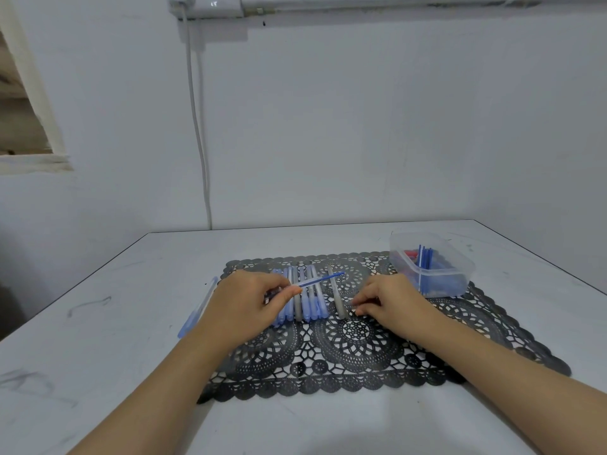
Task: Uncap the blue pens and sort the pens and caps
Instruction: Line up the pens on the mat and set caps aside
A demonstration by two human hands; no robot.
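In left hand, thin blue pen

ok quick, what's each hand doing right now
Left hand: pinching a thin blue pen.
Right hand: fingers curled on the mat, hold unclear.

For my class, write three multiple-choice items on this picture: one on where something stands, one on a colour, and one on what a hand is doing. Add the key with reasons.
1. Where does the clear box stand?
A. On the far right corner of the lace mat
B. On the near left corner of the lace mat
C. In the middle of the lace mat

2. What colour is the lace mat?
A. White
B. Red
C. Black

3. What is the left hand doing?
A. Lying flat, holding nothing
B. Pinching a thin blue pen
C. Gripping the clear box

Key:
1 A, as the box sits over the mat's far right corner.
2 C, as the mat is dark black against the pale table.
3 B, as thumb and finger close on the pen's end, above the row of pens.
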